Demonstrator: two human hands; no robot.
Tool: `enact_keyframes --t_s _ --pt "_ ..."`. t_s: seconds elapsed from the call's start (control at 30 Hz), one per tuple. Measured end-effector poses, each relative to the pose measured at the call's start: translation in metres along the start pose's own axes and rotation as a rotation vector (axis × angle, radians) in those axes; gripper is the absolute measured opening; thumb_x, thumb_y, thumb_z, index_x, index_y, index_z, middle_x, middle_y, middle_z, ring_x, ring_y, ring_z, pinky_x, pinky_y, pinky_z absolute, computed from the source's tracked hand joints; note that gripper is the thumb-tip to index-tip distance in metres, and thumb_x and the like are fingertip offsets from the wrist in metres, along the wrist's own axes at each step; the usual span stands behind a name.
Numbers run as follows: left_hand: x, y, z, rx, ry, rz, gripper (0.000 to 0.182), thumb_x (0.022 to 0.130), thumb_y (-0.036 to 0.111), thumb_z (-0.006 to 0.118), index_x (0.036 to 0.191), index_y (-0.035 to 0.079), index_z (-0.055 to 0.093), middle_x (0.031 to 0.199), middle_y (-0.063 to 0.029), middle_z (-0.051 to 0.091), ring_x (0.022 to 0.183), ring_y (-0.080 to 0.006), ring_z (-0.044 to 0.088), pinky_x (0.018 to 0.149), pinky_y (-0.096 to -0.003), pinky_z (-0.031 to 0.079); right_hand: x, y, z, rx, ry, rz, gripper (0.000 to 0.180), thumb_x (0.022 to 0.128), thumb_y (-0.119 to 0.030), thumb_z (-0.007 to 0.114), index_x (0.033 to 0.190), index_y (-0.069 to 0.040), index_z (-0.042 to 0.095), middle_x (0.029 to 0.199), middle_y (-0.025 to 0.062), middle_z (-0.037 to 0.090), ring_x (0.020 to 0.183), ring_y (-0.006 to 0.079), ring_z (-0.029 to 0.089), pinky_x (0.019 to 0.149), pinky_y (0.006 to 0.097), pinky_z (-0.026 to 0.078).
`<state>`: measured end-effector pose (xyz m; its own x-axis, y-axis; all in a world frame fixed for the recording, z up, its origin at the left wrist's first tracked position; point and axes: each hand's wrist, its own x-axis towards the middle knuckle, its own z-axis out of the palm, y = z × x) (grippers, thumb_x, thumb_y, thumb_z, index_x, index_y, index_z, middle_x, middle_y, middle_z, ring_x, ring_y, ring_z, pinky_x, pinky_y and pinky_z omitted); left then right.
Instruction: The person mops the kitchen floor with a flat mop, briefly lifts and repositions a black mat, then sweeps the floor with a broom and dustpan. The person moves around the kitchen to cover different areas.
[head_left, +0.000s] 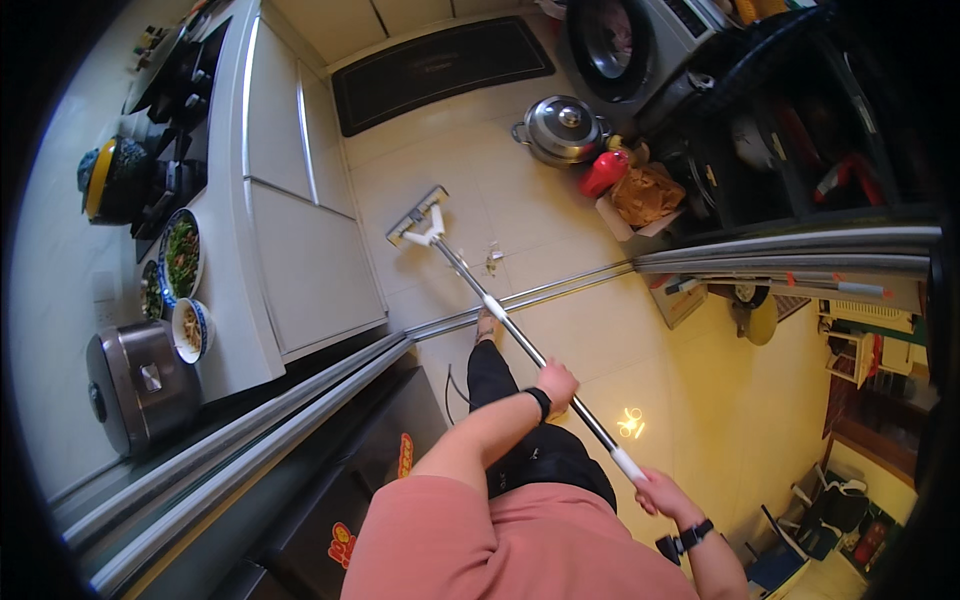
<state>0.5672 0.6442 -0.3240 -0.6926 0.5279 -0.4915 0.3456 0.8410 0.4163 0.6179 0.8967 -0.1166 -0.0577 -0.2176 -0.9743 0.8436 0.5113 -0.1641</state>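
Note:
My left hand (557, 382) grips the middle of a metal pole, with a dark band on the wrist. Lower down, my right hand (661, 492) is closed on the white grip at the pole's near end. The pole belongs to a mop (517, 341) that slants away from me across the sliding-door track. Its wide mop head (418, 216) is tilted, with a white bracket; whether it touches the tiles is hard to tell. Small scraps of debris (492, 259) lie on the floor tiles (442, 281) beside the pole, right of the head.
White cabinets (307, 255) line the left side, below dishes of food (182, 255) and a rice cooker (142, 386). A lidded steel pot (562, 129), red bottle (604, 172) and cardboard box (645, 199) stand right. A dark mat (442, 73) lies beyond. Metal door tracks (525, 298) cross the floor.

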Motion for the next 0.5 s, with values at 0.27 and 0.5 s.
enact_keyframes --t_s 0.27,0.5 --pt "-0.015 -0.133 -0.030 -0.040 0.082 -0.379 0.016 0.077 0.016 0.054 0.085 0.019 0.067 0.090 -0.0025 0.061 0.097 -0.0228 0.053 0.082 -0.0494 0.038 0.076 -0.116 0.056 0.056 -0.092 -0.021 0.022 0.093 -0.024 0.043 0.110 -0.009 0.045 0.060 -0.0022 0.046 0.037 0.0059 0.036 0.033 0.0199 0.028" --pt "-0.006 0.017 -0.020 -0.309 -0.130 0.031 0.020 0.072 0.010 0.057 0.088 0.014 0.067 0.091 -0.0090 0.063 0.092 -0.0301 0.058 0.065 -0.0491 0.051 -0.052 -0.021 0.019 0.108 0.179 0.171 0.020 0.092 -0.021 0.044 0.108 -0.008 0.049 0.059 -0.0006 0.046 0.036 0.0072 0.035 0.033 0.0215 0.028"
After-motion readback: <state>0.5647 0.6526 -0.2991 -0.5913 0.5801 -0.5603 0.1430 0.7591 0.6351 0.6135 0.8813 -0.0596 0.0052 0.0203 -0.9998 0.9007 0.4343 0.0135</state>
